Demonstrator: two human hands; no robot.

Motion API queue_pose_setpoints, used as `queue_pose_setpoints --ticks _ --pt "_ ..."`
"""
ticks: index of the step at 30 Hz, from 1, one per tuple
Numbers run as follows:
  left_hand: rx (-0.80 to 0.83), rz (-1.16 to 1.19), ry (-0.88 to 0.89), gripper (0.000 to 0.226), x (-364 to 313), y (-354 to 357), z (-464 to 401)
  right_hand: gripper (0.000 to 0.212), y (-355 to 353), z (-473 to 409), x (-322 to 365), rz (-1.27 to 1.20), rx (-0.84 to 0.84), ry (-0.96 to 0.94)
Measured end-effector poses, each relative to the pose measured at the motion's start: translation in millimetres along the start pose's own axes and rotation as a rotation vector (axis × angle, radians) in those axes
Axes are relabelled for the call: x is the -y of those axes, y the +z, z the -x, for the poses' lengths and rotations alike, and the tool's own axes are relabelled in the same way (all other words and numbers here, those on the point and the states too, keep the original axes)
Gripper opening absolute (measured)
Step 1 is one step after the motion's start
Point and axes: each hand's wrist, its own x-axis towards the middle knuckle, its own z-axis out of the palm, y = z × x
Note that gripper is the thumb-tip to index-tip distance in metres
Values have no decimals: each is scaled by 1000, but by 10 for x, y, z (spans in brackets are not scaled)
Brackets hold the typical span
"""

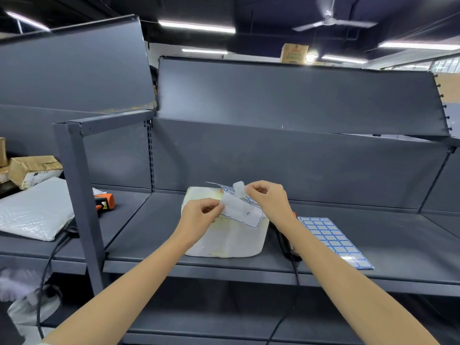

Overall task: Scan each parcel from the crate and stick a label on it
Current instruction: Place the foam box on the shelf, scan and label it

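A white padded parcel [224, 240] lies on the grey shelf [323, 272] in front of me. Above it my left hand [199, 215] pinches the left edge of a partly used label sheet [239, 212] with blue-bordered stickers. My right hand [266, 197] pinches a white label [239, 189] curling up from the sheet's top. A fuller label sheet [333, 241] lies flat on the shelf to the right. A dark scanner [286, 242] with a cable lies between parcel and that sheet, mostly hidden by my right forearm.
An orange and black handheld scanner [105, 201] lies on the shelf to the left, behind a grey upright post [79, 207]. A silver bubble mailer [34, 210] and brown cardboard parcels [32, 170] sit far left. Tilted shelf panels rise behind.
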Motion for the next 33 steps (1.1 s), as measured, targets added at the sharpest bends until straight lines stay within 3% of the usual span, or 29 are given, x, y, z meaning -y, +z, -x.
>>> queue_pose_setpoints --ticks 6,12,22,27,33 --pt "-125 -4 -26 17 37 -161 -17 12 -183 -52 -70 -55 -129 55" --pt "-350 65 -103 15 85 -420 -59 12 -266 -48 -189 191 -139 -47" --pt "-403 83 -196 16 174 -499 -11 22 -34 -121 -355 853 112 -376" --pt "-389 120 -196 23 143 -483 -7 25 -116 -87 -333 805 212 -313" --pt "-359 115 -219 14 157 -448 -30 36 -130 -143 -321 796 330 -217"
